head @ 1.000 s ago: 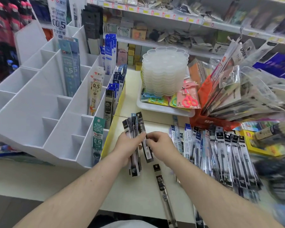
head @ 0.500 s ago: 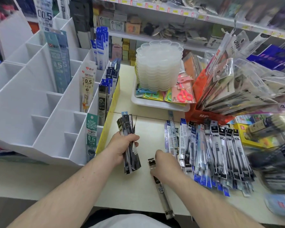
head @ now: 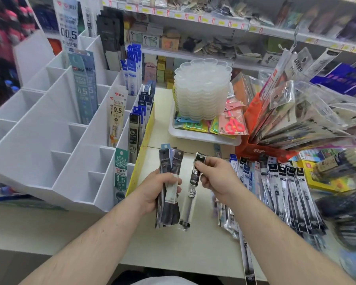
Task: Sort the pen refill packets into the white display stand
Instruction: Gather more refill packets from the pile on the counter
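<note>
Right hand (head: 218, 177) pinches one refill packet (head: 191, 190) by its top, long axis hanging downward, just beside the bundle (head: 169, 188) gripped in the left hand (head: 160, 190), white display stand (head: 49, 128) further left.

Stack of translucent scalloped plastic dishes (head: 202, 89) sits in white tray (head: 201, 137) w/ pink kids' scissors pack (head: 233, 124). Red-orange box (head: 261, 150) just right. Yellow box (head: 325, 177) far right. Stocked shelves (head: 214, 19) behind.
</note>
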### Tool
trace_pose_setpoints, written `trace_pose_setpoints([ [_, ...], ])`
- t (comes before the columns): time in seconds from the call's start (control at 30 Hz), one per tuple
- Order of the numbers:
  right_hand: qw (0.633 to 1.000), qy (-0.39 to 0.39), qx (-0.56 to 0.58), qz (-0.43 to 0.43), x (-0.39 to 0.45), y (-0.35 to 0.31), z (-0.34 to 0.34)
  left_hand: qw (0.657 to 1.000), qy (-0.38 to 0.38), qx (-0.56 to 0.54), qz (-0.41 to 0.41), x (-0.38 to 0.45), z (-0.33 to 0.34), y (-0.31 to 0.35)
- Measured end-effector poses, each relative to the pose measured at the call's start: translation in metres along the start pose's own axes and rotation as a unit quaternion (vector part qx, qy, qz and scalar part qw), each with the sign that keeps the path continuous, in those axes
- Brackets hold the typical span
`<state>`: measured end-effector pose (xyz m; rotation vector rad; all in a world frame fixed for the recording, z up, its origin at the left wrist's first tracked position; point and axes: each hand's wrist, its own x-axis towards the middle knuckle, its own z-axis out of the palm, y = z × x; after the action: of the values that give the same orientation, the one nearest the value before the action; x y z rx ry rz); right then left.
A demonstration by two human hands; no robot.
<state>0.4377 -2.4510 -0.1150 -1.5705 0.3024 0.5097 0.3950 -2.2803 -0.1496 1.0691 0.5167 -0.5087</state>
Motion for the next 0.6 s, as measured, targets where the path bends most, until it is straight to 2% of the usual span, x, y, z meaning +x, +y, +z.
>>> trace_pose_setpoints([
  [0.13,0.995,0.036,-0.037,-0.082,-0.005,-0.018,0.017,0.996,-0.083,0.0,0.032,-0.01,0.007,0.013],
  [0.27,0.99,0.066,-0.04,-0.122,-0.009,-0.028,0.027,0.991,-0.101,0.045,0.079,-0.021,0.007,0.029],
  [0.37,0.988,0.075,-0.02,-0.137,-0.012,-0.039,0.036,0.988,-0.085,0.069,0.111,-0.033,0.01,0.041],
  [0.47,0.991,0.033,0.011,-0.126,-0.018,-0.055,0.043,0.988,-0.051,0.056,0.134,-0.045,0.01,0.056],
  [0.6,0.989,-0.059,-0.038,-0.13,-0.026,-0.072,0.052,0.982,-0.014,0.085,0.17,-0.062,0.007,0.077],
])
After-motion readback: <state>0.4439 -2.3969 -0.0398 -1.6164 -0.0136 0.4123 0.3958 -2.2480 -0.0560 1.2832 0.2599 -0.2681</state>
